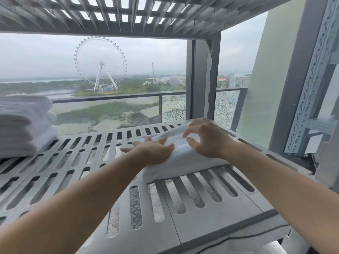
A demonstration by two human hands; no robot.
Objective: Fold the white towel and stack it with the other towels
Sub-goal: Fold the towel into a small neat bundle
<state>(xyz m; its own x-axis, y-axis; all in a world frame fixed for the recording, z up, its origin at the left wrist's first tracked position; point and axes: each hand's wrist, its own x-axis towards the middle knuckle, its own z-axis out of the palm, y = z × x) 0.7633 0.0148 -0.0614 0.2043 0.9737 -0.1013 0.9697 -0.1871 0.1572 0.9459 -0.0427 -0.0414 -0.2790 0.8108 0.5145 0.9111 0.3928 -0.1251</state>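
A folded white towel (180,158) lies on the slotted grey shelf (77,162), right of centre. My left hand (155,152) grips the towel's left edge, thumb on top and fingers tucked at its side. My right hand (205,139) hovers over the towel's far right part with fingers curled and spread, fingertips touching or just above the cloth. A stack of folded white towels (23,125) sits at the far left of the same shelf, well apart from the towel under my hands.
Another slatted shelf (128,13) hangs close overhead. A perforated metal upright (311,85) and a dark post (203,79) stand at the right. Behind the shelf is a glass balcony railing (110,99). More white fabric shows below through the slots (136,208).
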